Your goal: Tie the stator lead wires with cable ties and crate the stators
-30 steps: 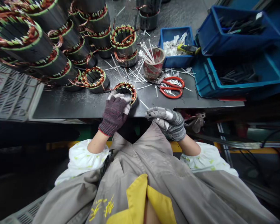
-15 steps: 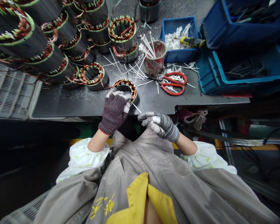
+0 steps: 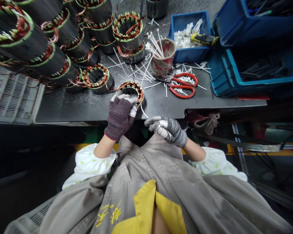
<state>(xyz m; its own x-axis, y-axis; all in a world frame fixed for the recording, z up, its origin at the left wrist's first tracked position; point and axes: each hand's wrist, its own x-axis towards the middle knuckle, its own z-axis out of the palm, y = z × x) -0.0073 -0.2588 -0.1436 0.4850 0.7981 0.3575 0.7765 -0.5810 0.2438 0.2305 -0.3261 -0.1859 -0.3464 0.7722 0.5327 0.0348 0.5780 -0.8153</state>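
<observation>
At the bench's front edge stands a motor stator with copper windings and a pale green rim. My left hand, in a dark purple knit glove with whitish fingertips, is closed on its near left rim, hiding part of it. A white cable tie curves from the stator's near right side down towards my right hand. That hand wears a grey striped glove, and its fingers are pinched at the tie's free end, just off the bench edge. Another stator sits to the left of the held one.
Stacked stators crowd the left. Red-handled scissors lie over scattered cable ties. Behind them are a tub of cable ties, a small blue bin with yellow-black cutters across it, and larger blue bins at right.
The cable tie between the stator and my right hand was straight and now bows in a curve. Both hands keep nearly the same places; the view has shifted slightly.
</observation>
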